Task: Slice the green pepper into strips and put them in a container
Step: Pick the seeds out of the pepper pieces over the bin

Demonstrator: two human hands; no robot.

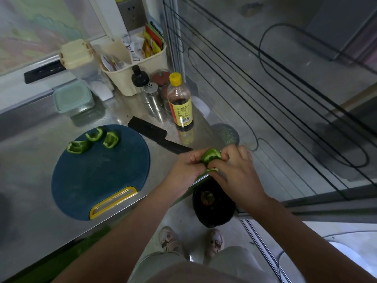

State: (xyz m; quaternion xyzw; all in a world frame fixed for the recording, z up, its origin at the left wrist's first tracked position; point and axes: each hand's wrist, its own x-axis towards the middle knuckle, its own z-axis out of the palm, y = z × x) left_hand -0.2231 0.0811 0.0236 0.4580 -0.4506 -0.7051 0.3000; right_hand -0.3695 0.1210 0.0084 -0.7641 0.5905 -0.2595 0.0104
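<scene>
We judge the task to be in its early part: three chunky pepper pieces lie at eleven o'clock on the blue cutting board, none yet cut into strips, and the lidded container at ten o'clock on the desk sits closed. Our left hand and right hand both pinch a fourth green pepper piece in their fingers, past the desk edge at three o'clock from the board and above the black bin, probably cleaning out its core. The sauce bottle at one o'clock bears a yellow label whose print is too small to read.
</scene>
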